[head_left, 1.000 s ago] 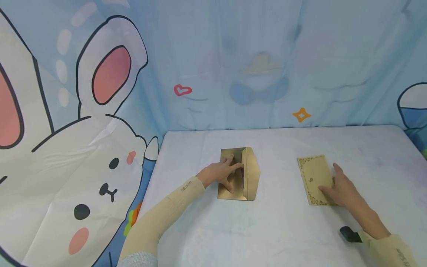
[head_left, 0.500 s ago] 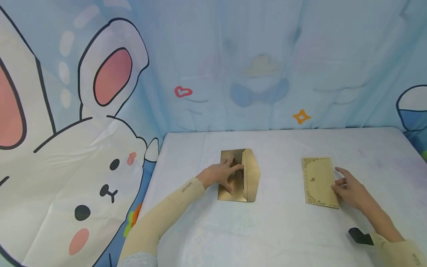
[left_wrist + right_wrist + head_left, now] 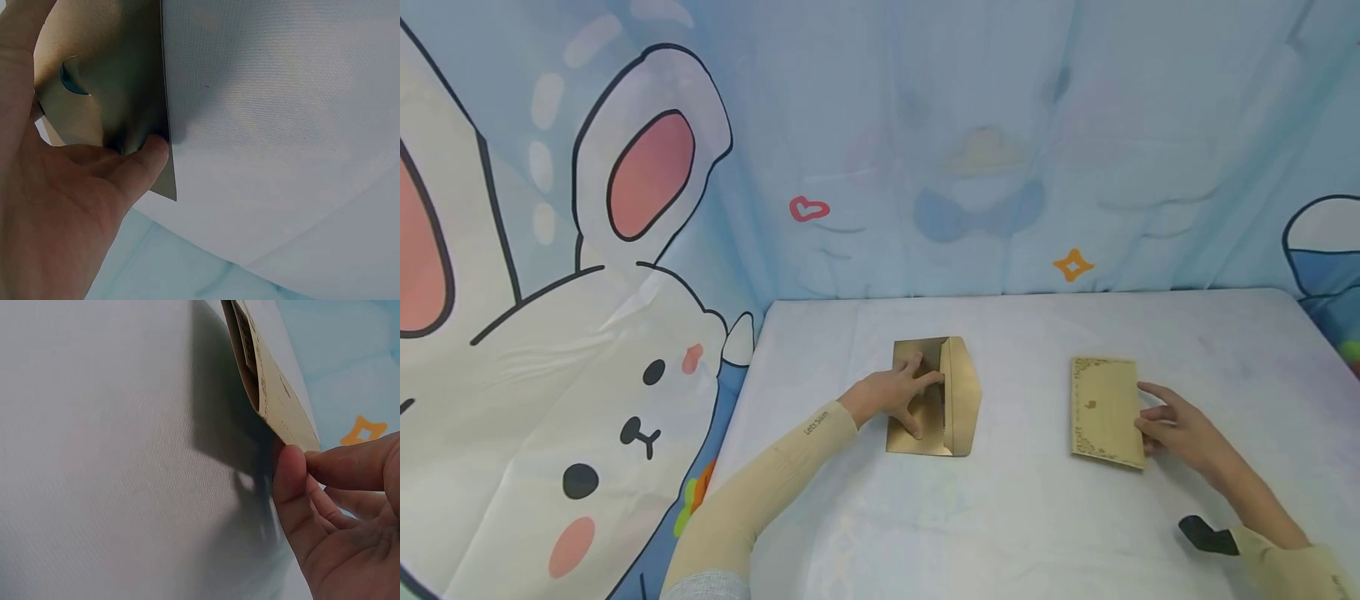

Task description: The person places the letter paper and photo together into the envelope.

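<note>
A gold envelope lies on the white table with its pointed flap unfolded to the right. My left hand rests on its body with the fingers spread, one fingertip at the mouth beside the flap. In the left wrist view, the thumb side of the left hand presses the envelope near its edge. To the right, a folded card with a dark scrolled border is pinched at its right edge between thumb and finger of my right hand. The right wrist view shows the card tilted, its inner layers visible, above its shadow.
The white-covered table extends around both items, backed by a blue curtain. A large printed rabbit covers the cloth at left. Black strap-like material sticks out at the right wrist.
The card has turned more upright in the head view, while the right hand shifted slightly right and re-gripped its right edge. The left hand and envelope stay in place.
</note>
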Demonstrator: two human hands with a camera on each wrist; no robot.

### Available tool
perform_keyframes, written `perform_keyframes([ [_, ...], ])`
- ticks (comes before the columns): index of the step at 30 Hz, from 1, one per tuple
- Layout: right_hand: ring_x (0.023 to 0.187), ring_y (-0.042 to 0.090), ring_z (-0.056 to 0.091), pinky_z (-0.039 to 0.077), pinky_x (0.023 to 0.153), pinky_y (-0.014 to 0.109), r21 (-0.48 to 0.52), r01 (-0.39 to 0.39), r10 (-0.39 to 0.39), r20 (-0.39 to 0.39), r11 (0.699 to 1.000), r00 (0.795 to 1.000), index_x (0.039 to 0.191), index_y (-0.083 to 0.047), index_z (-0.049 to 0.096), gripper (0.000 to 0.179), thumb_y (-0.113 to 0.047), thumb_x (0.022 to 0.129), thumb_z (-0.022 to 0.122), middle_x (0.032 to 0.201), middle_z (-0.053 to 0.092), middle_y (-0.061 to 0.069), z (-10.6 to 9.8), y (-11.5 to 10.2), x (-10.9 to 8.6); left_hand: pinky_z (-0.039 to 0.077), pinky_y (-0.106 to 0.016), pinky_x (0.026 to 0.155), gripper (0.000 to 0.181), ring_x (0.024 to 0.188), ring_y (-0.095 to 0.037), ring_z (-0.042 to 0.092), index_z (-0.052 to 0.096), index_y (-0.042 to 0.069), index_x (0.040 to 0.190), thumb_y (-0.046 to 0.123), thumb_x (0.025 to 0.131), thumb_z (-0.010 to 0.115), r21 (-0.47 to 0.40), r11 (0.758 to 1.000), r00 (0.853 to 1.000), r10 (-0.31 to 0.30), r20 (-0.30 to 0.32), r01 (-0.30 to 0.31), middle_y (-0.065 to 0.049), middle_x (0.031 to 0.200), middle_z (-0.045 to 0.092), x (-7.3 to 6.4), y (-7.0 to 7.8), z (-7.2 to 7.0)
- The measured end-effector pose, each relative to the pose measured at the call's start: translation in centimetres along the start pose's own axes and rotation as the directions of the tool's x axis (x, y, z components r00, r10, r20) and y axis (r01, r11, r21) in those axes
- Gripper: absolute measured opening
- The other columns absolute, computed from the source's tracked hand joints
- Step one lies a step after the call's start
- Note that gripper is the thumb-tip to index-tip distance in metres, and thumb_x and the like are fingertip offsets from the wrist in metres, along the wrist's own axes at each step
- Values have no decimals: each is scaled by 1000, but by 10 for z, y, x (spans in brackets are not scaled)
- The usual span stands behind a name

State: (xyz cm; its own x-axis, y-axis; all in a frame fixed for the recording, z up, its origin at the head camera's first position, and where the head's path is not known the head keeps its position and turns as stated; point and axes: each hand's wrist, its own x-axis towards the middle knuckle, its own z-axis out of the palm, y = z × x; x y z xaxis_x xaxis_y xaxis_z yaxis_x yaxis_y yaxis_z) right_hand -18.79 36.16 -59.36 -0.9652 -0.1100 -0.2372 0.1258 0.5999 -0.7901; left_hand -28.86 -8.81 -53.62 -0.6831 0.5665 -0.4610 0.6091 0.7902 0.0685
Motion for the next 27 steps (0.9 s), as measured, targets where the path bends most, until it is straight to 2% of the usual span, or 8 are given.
perform_keyframes([
  [6, 77, 8, 67, 57, 67, 29, 9, 23, -23, 3, 1000, 1000, 158, 5, 10, 73, -18, 105, 54, 123, 54, 38, 7, -8, 1, 56, -43, 85, 107, 141, -36, 45, 18, 40, 158, 65, 73, 78, -1, 1000, 1000, 1, 0, -1, -18, 169, 5, 1, 0, 1],
  [13, 74, 9, 67, 56, 66, 29, 33, 59, -59, -10, 998, 998, 158, 4, 12, 72, -18, 104, 55, 122, 57, 36, 17, -11, 6, 56, -42, 84, 108, 143, -36, 43, 17, 40, 159, 66, 73, 77, 2, 1000, 1000, -3, 1, 3, -17, 169, 4, 0, -1, 2],
  [19, 75, 10, 67, 56, 67, 29, 53, 63, -62, -18, 997, 998, 159, 0, 14, 72, -17, 104, 57, 123, 56, 35, 26, -16, 13, 56, -42, 85, 107, 136, -35, 50, 19, 40, 159, 65, 73, 78, 2, 1000, 1000, 1, -6, -1, -18, 169, 6, -2, -1, 2],
  [27, 77, 12, 66, 56, 66, 28, 28, 66, -65, -31, 997, 997, 159, 1, 16, 70, -12, 103, 56, 122, 57, 34, 32, -31, 16, 55, -45, 90, 107, 143, -37, 42, 19, 40, 158, 65, 72, 78, -5, 1000, 1000, 0, -5, 0, -18, 169, 6, -1, 1, 0],
])
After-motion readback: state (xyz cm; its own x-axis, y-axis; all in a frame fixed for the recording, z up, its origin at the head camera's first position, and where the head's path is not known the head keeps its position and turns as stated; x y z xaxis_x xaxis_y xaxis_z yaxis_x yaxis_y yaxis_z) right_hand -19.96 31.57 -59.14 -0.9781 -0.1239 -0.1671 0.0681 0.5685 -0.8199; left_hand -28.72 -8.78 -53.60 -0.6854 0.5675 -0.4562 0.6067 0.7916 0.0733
